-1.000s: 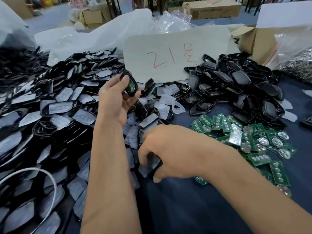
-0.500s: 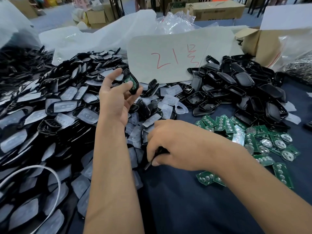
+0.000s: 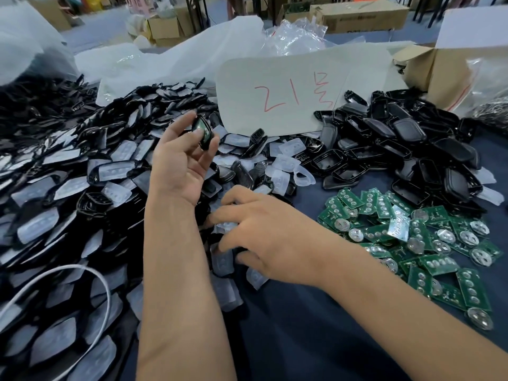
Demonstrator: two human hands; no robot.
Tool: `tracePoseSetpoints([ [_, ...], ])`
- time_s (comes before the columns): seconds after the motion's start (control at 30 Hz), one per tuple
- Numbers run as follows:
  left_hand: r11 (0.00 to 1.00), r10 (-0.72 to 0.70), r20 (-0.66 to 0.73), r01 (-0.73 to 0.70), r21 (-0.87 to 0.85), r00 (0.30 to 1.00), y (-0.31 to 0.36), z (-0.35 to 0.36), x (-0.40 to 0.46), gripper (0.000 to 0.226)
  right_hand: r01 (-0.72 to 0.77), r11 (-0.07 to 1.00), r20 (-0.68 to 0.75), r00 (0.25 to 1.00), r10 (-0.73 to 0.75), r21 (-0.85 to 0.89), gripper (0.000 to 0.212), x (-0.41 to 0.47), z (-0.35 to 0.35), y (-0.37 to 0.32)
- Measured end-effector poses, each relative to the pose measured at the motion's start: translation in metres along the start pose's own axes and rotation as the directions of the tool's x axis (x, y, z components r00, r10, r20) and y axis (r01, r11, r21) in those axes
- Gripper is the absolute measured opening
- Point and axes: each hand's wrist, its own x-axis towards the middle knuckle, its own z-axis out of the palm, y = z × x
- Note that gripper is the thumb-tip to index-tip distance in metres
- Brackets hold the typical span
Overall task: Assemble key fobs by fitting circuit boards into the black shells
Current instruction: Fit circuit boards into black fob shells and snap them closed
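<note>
Left hand (image 3: 181,158) pinches black shell (image 3: 204,131), green board inside, raised at 11 o'clock. Right hand (image 3: 270,237) fingers curled into shell pile (image 3: 82,171); grasp unclear. Loose boards (image 3: 412,237) at 3 o'clock. Risk: light fingertip pinch, unseated board slips out.

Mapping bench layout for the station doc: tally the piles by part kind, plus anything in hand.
Piles of black shells with clear pads: 1
Piles of bare black shells: 1
Piles of green circuit boards: 1
Single shell held in left hand: 1
Total: 3 piles, 1 held piece. The pieces in each pile are too many to count.
</note>
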Motion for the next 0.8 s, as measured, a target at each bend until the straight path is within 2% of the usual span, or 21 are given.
tracePoseSetpoints([
  [0.1, 0.998, 0.013, 0.008, -0.014, 0.056, 1.000, -0.002, 0.000, 0.001, 0.030, 0.037, 0.999, -0.084, 0.996, -0.038, -0.013, 0.019, -0.005, 0.005, 0.001],
  [0.2, 0.994, 0.053, 0.025, -0.055, 0.089, 0.998, -0.003, 0.002, 0.000, 0.029, 0.022, 0.995, -0.208, 0.978, -0.002, 0.095, 0.015, -0.011, 0.001, 0.007],
  [0.3, 0.980, 0.106, 0.059, -0.115, 0.163, 0.993, -0.008, 0.015, 0.000, 0.026, -0.092, 0.925, -0.246, 0.950, 0.192, 0.368, 0.009, -0.019, -0.015, 0.021],
  [0.4, 0.928, 0.095, 0.150, -0.142, 0.344, 0.984, -0.030, 0.043, -0.006, 0.027, -0.258, 0.832, -0.185, 0.902, 0.389, 0.492, 0.006, -0.039, -0.035, 0.057],
  [0.53, 0.776, 0.044, 0.285, -0.213, 0.594, 0.957, -0.073, 0.078, -0.020, 0.034, -0.382, 0.680, -0.092, 0.830, 0.551, 0.626, 0.016, -0.081, -0.053, 0.105],
  [0.6, 0.643, -0.001, 0.366, -0.280, 0.713, 0.931, -0.087, 0.090, -0.024, 0.030, -0.392, 0.679, -0.124, 0.806, 0.578, 0.621, 0.016, -0.100, -0.056, 0.120],
  [0.63, 0.607, -0.044, 0.399, -0.293, 0.739, 0.916, -0.093, 0.095, -0.026, 0.025, -0.390, 0.681, -0.135, 0.802, 0.582, 0.620, 0.018, -0.108, -0.056, 0.126],
  [0.7, 0.635, -0.150, 0.453, -0.266, 0.725, 0.879, -0.102, 0.101, -0.031, 0.018, -0.398, 0.664, -0.132, 0.790, 0.599, 0.633, 0.021, -0.120, -0.056, 0.135],
  [0.8, 0.663, -0.234, 0.521, -0.257, 0.703, 0.821, -0.112, 0.105, -0.037, 0.022, -0.368, 0.608, -0.125, 0.779, 0.615, 0.703, 0.020, -0.134, -0.051, 0.145],
])
